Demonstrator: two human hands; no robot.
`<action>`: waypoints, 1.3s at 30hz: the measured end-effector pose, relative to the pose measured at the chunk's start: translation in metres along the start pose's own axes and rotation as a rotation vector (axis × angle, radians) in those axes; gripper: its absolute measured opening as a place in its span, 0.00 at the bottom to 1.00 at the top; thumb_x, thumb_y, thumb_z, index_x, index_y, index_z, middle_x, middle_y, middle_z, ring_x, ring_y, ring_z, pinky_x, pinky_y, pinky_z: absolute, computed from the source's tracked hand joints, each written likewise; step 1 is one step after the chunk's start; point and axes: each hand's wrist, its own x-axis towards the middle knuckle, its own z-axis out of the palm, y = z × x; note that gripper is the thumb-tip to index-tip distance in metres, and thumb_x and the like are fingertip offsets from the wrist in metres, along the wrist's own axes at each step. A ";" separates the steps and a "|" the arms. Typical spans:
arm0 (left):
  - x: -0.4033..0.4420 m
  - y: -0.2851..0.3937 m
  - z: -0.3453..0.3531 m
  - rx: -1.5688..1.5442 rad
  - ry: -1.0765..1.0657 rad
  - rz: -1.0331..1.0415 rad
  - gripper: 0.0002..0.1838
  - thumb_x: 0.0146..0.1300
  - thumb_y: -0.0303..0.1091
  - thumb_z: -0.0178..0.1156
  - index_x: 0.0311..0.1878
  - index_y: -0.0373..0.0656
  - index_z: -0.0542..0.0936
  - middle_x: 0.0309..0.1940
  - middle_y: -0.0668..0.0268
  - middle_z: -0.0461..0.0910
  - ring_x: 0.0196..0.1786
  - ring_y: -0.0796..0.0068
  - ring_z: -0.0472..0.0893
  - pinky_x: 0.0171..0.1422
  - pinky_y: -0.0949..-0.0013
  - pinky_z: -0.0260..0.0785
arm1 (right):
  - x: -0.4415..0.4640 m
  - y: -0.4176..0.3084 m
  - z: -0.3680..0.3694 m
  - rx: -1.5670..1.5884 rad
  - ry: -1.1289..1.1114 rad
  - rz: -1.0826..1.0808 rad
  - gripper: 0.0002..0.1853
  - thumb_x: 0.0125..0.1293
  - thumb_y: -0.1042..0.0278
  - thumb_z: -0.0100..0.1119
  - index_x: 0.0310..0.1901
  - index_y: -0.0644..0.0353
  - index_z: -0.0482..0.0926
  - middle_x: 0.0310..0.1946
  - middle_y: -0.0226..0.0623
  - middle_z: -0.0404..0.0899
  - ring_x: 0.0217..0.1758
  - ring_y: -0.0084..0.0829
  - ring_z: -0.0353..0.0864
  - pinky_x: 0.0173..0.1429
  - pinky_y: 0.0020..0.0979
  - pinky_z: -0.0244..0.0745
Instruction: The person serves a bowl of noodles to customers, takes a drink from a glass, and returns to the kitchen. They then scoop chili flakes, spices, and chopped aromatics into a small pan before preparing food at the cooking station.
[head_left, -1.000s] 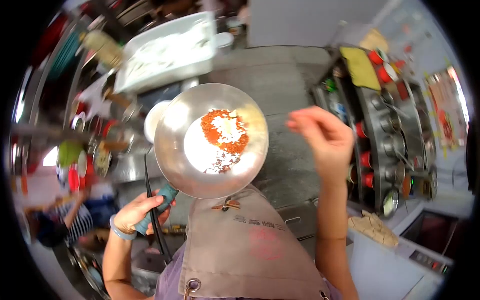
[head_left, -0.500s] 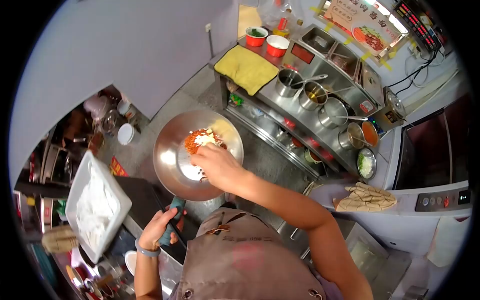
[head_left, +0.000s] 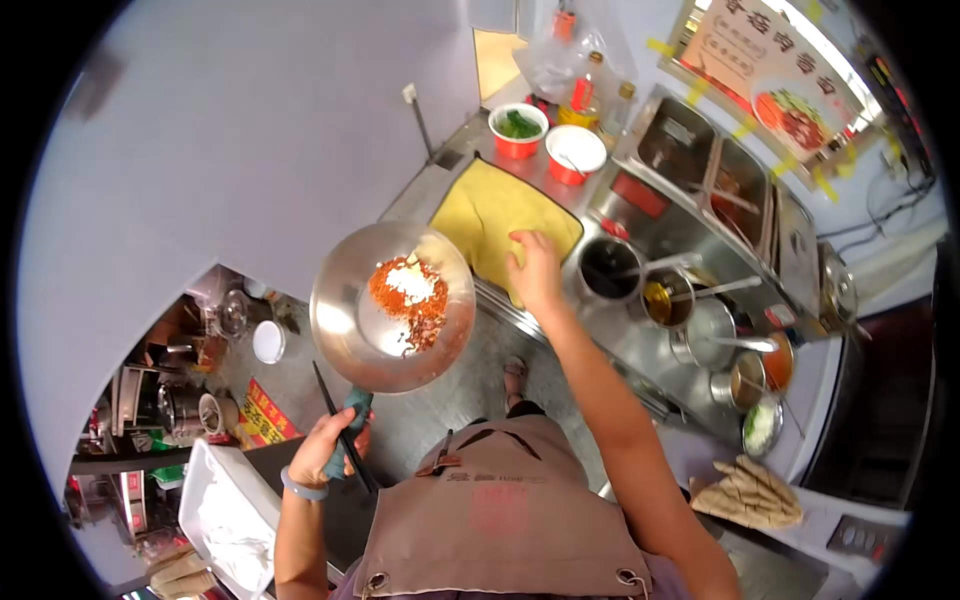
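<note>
My left hand is wrapped round the green-covered handle of a shiny metal pan, and a long thin black utensil is in the same grip. In the pan lie red-orange crumbly bits with a white heap on top and darker shreds beside them. Over the right edge of a yellow cloth on the steel counter is my right hand, fingers loosely apart and holding nothing visible. Whether it touches the cloth I cannot tell.
Two red-and-white bowls and bottles stand behind the cloth. Several pots with ladles line the counter to the right, before steel food bins. A white tub is at lower left, a checked mitt at lower right.
My right hand has left the pan and reached forward and right to the yellow cloth. Reddish bits in the pan now show more fully. My left hand keeps its hold; the view has shifted.
</note>
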 end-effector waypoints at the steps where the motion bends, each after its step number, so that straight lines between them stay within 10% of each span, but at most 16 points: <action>1: 0.004 0.011 0.001 0.005 0.010 0.012 0.20 0.67 0.45 0.47 0.45 0.34 0.70 0.18 0.67 0.67 0.13 0.79 0.64 0.12 0.77 0.55 | 0.017 0.016 0.020 -0.117 -0.045 0.000 0.17 0.49 0.75 0.62 0.43 0.60 0.74 0.42 0.39 0.74 0.49 0.41 0.72 0.52 0.38 0.68; 5: 0.031 0.050 -0.010 -0.078 0.090 0.026 0.19 0.66 0.44 0.47 0.46 0.34 0.70 0.18 0.66 0.67 0.14 0.78 0.66 0.13 0.77 0.57 | 0.074 0.043 0.104 -0.164 -0.239 -0.004 0.21 0.48 0.73 0.63 0.46 0.58 0.73 0.49 0.38 0.71 0.58 0.39 0.64 0.59 0.39 0.62; 11: 0.076 0.101 -0.032 -0.045 0.170 0.026 0.19 0.65 0.45 0.49 0.45 0.35 0.71 0.18 0.66 0.68 0.18 0.76 0.68 0.17 0.76 0.59 | 0.125 0.050 0.152 -0.473 -0.741 0.533 0.53 0.37 0.46 0.72 0.67 0.38 0.53 0.72 0.42 0.36 0.72 0.62 0.29 0.66 0.67 0.26; 18: 0.166 0.190 -0.074 0.167 0.008 -0.073 0.18 0.65 0.45 0.50 0.46 0.38 0.70 0.20 0.67 0.68 0.20 0.78 0.68 0.21 0.76 0.61 | 0.130 0.062 0.154 -0.460 -0.563 0.388 0.56 0.39 0.37 0.67 0.70 0.37 0.47 0.72 0.44 0.36 0.71 0.62 0.29 0.67 0.66 0.27; 20: 0.192 0.212 -0.083 0.265 -0.074 -0.156 0.16 0.66 0.43 0.48 0.45 0.39 0.69 0.20 0.67 0.69 0.15 0.79 0.68 0.15 0.76 0.60 | 0.098 0.070 0.138 -0.496 -0.149 0.608 0.52 0.43 0.38 0.65 0.69 0.41 0.50 0.72 0.41 0.38 0.71 0.62 0.31 0.67 0.65 0.25; 24: 0.251 0.236 -0.084 0.344 -0.237 -0.287 0.13 0.66 0.41 0.48 0.45 0.41 0.69 0.20 0.68 0.70 0.11 0.79 0.67 0.13 0.76 0.61 | 0.084 0.094 0.102 -0.606 -0.342 0.977 0.51 0.48 0.33 0.57 0.70 0.41 0.45 0.72 0.38 0.35 0.71 0.62 0.28 0.66 0.65 0.25; 27: 0.290 0.234 -0.072 0.378 -0.348 -0.341 0.13 0.66 0.42 0.49 0.44 0.42 0.69 0.21 0.69 0.70 0.11 0.80 0.67 0.13 0.75 0.60 | 0.074 0.096 0.088 -0.702 -0.197 0.822 0.41 0.53 0.42 0.58 0.66 0.52 0.57 0.69 0.41 0.51 0.71 0.55 0.45 0.67 0.60 0.41; 30: 0.317 0.215 -0.051 0.370 -0.387 -0.377 0.15 0.67 0.43 0.47 0.45 0.41 0.69 0.21 0.69 0.69 0.12 0.80 0.66 0.13 0.76 0.59 | 0.035 0.087 0.071 -0.095 0.279 0.923 0.23 0.59 0.50 0.54 0.43 0.64 0.76 0.41 0.43 0.77 0.44 0.37 0.76 0.50 0.38 0.70; 35: 0.337 0.159 -0.017 0.241 -0.335 -0.352 0.15 0.66 0.45 0.48 0.45 0.43 0.70 0.23 0.70 0.71 0.14 0.82 0.67 0.15 0.77 0.62 | -0.012 -0.018 0.058 0.822 -0.324 1.338 0.25 0.65 0.46 0.46 0.40 0.63 0.79 0.31 0.40 0.80 0.34 0.29 0.80 0.39 0.27 0.76; 39: 0.336 0.130 0.006 0.174 -0.289 -0.303 0.15 0.64 0.44 0.52 0.32 0.42 0.70 0.20 0.68 0.72 0.15 0.80 0.70 0.15 0.75 0.64 | -0.010 -0.053 0.083 0.841 -0.469 1.293 0.23 0.67 0.47 0.44 0.49 0.60 0.73 0.31 0.33 0.78 0.33 0.24 0.78 0.35 0.23 0.73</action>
